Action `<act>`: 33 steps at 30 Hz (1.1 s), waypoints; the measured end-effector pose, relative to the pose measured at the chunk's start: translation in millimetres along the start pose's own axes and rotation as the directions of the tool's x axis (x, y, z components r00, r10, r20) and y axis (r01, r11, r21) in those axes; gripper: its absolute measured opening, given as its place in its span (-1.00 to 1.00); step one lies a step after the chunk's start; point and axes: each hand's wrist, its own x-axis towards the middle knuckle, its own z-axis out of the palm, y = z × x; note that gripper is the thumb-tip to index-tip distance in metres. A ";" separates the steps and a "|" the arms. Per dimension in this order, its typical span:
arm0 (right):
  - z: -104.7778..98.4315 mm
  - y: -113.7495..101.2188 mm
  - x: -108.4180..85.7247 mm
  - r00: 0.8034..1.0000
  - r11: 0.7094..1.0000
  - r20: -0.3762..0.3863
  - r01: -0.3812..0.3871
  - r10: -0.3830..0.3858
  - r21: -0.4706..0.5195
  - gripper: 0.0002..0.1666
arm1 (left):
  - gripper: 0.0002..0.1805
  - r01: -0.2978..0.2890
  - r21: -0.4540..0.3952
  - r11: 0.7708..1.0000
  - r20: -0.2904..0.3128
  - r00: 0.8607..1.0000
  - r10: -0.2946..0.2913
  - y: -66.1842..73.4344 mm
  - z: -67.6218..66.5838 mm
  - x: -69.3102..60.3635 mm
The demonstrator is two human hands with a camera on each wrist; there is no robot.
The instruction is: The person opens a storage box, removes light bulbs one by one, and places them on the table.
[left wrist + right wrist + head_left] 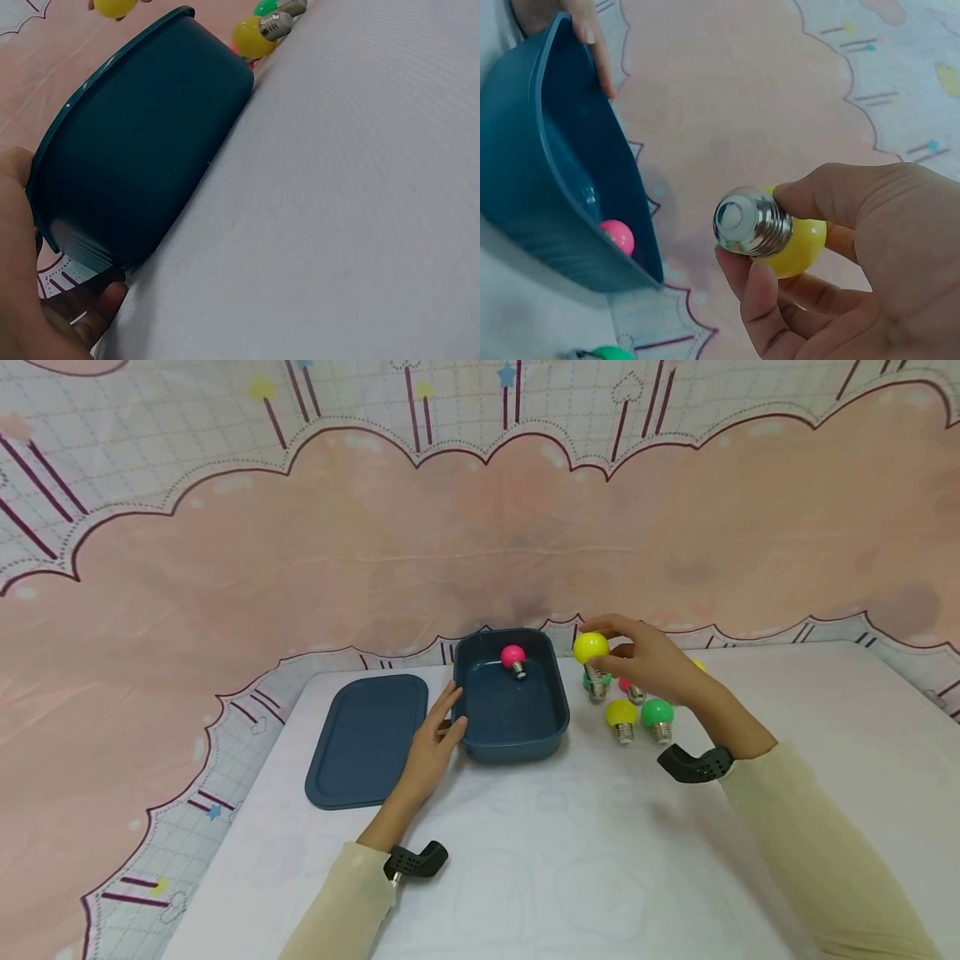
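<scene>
Pinched in my right hand (654, 667) is a yellow light bulb (590, 646), raised beside the right rim of a dark blue box (517, 752). Its silver screw base (751, 223) faces the camera in the right wrist view. Inside the box lies a pink bulb (513, 656). My left hand (429, 750) rests against the box's left side with its fingers mostly straight, the thumb near the front corner. Below my right hand, another yellow bulb (622, 713), a green bulb (657, 712) and several partly hidden bulbs lie on the table.
A flat dark blue lid (367, 739) lies left of the box, partly behind my left hand. The white-covered table (585, 852) runs under everything. A patterned cloth (420, 552) with peach cloud shapes hangs behind it.
</scene>
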 end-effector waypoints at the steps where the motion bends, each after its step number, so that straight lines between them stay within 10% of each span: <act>1: -1.7 1.7 -3.3 1.000 1.000 -0.008 -0.009 0.009 -0.006 -0.47 | -0.44 -0.003 -0.003 1.000 0.000 1.000 0.003 0.0 -0.1 -0.1; 33: -44.8 90.1 -77.8 0.964 0.962 -0.086 -0.259 0.252 -0.082 -0.31 | -0.44 -0.010 -0.004 1.000 0.000 1.000 0.010 0.7 -0.1 -1.0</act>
